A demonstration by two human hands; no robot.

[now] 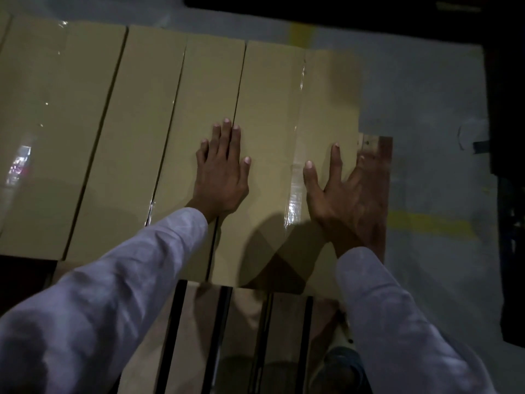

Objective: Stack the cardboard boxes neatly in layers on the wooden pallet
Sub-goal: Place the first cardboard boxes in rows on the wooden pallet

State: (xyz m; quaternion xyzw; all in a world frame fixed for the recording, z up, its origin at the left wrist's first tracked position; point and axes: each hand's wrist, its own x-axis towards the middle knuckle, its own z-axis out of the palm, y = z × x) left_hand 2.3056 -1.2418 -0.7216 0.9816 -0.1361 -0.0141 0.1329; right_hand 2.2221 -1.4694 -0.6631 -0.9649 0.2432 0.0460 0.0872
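You are pressing outstretched fingers (pixel 226 137) flat: left hand (pixel 223 172) across the seam between two tan cardboard boxes (pixel 270 89), right hand (pixel 348 191) on the rightmost.

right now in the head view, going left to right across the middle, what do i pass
left cardboard box → middle cardboard box → left hand → right cardboard box → right hand → wooden pallet corner → yellow floor line
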